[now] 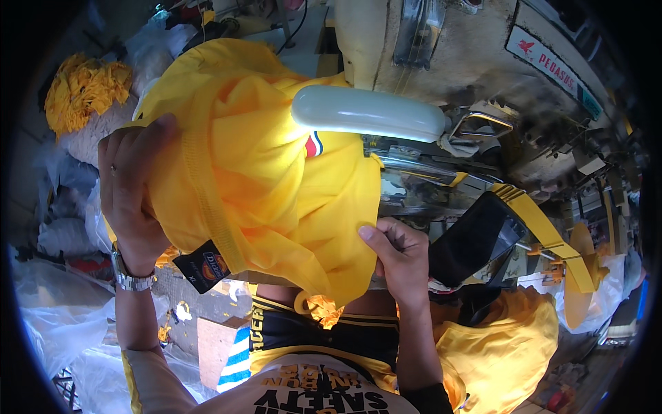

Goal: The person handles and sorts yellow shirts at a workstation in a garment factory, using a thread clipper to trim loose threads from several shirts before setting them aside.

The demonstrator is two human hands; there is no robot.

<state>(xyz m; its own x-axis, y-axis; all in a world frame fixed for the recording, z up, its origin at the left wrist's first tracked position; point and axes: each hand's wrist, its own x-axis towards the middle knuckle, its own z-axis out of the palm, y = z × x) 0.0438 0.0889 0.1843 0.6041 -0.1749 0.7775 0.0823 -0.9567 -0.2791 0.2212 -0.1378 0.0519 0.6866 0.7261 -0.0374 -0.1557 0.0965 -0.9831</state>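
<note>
A yellow knit shirt [255, 179] is spread between my hands in front of a sewing machine [372, 48]. My left hand [134, 190] grips its stitched hem on the left, fingers behind the cloth and thumb on top. Near that hem hangs a black label [204, 266]. On the right, my right hand [401, 257] pinches the shirt's edge between thumb and fingers, just below the machine's metal bed. Partly covered by a pale rounded tube [372, 114], a small red, white and blue patch [314, 143] shows on the cloth.
Yellow tape [541, 221] runs from the machine to a yellow reel [580, 265] at right. A glossy black panel [476, 238] stands beside my right hand. More yellow fabric [507, 345] lies lower right. Yellow scraps [86, 93] and clear plastic sheets [62, 310] pile up at left.
</note>
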